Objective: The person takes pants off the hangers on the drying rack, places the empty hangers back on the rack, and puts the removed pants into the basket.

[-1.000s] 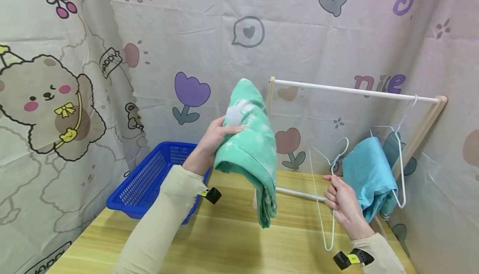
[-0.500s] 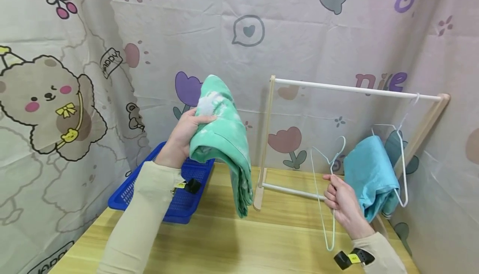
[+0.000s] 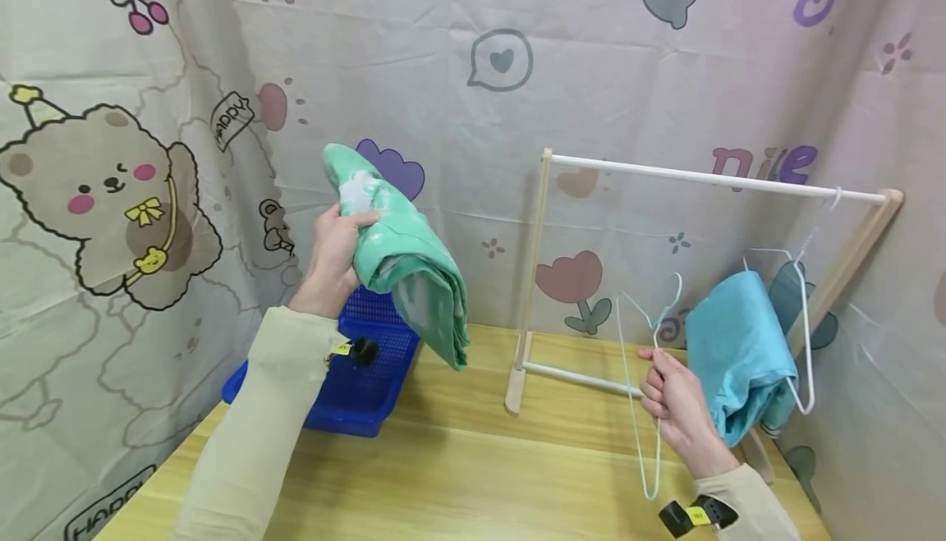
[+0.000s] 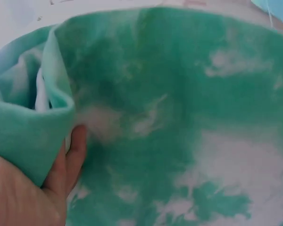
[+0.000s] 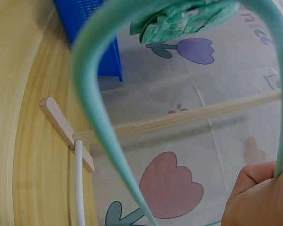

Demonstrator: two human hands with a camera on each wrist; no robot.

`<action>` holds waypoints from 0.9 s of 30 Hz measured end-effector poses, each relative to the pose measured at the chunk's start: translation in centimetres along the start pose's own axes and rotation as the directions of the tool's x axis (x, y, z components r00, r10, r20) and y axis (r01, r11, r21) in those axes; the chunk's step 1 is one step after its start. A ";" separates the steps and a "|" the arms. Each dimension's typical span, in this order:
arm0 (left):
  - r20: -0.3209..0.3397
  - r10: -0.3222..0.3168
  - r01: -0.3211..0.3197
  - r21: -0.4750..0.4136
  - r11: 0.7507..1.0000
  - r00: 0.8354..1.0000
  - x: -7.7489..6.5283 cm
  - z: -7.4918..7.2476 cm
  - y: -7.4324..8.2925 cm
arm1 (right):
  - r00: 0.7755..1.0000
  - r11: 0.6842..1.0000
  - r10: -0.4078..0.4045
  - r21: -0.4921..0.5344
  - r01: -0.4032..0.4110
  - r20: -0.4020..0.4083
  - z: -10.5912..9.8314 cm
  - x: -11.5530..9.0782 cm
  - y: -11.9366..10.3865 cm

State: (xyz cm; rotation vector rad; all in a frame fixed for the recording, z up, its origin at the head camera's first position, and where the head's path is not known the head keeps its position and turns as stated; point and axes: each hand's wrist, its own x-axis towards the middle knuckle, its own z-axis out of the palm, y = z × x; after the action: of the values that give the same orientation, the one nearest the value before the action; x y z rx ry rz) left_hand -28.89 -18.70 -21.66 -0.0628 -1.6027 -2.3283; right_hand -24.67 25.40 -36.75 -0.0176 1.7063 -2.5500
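Note:
In the head view, my left hand [image 3: 336, 249] grips a folded green and white tie-dye garment [image 3: 402, 237], thumb on top, lifted above the blue basket. Its folds fill most of the left wrist view, where the fingers [image 4: 75, 155] reach behind a rolled layer of the cloth [image 4: 28, 127]. What kind of garment it is, I cannot tell. At the right, my right hand [image 3: 676, 401] pinches a pale green hanger [image 3: 658, 451] by its side, hook upward, bare of cloth. Close up in the right wrist view, the hanger [image 5: 92, 99] curves across the picture.
A blue perforated basket [image 3: 355, 401] stands on the wooden table [image 3: 458, 475] at the left. Behind the right hand is a rack with a white rail [image 3: 709, 178] and wooden posts. From it hangs a white hanger [image 3: 807, 344] bearing a folded blue cloth [image 3: 739, 344].
My left hand has carried the green garment leftward, from in front of the rack to above the basket, and the cloth has tilted. The right hand and its hanger stay nearly still.

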 end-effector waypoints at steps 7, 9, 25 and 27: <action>-0.169 0.071 -0.073 -0.005 0.997 0.983 2.1 -0.7 -0.6 | 1.000 0.999 0.018 -0.040 -0.018 -0.012 0.0 0.2 0.3; -0.225 0.079 -0.081 -0.002 0.997 0.971 2.8 -0.9 -0.9 | 0.999 0.998 0.028 -0.047 -0.028 -0.016 0.0 0.2 0.4; -0.329 0.149 -0.183 -0.075 0.980 0.932 7.6 -3.4 -5.8 | 0.999 0.996 0.010 -0.090 -0.006 0.040 -0.1 0.2 1.9; -0.328 0.147 -0.183 -0.081 0.980 0.933 7.9 -3.7 -6.5 | 0.999 0.995 0.012 -0.097 -0.008 0.042 -0.2 0.2 2.0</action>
State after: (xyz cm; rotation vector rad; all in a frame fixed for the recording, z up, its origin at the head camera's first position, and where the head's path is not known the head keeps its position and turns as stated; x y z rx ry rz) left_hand -37.71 -21.83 -27.28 0.1451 -1.2600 -2.1632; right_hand -24.80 24.80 -38.65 -0.0686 1.8073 -2.4393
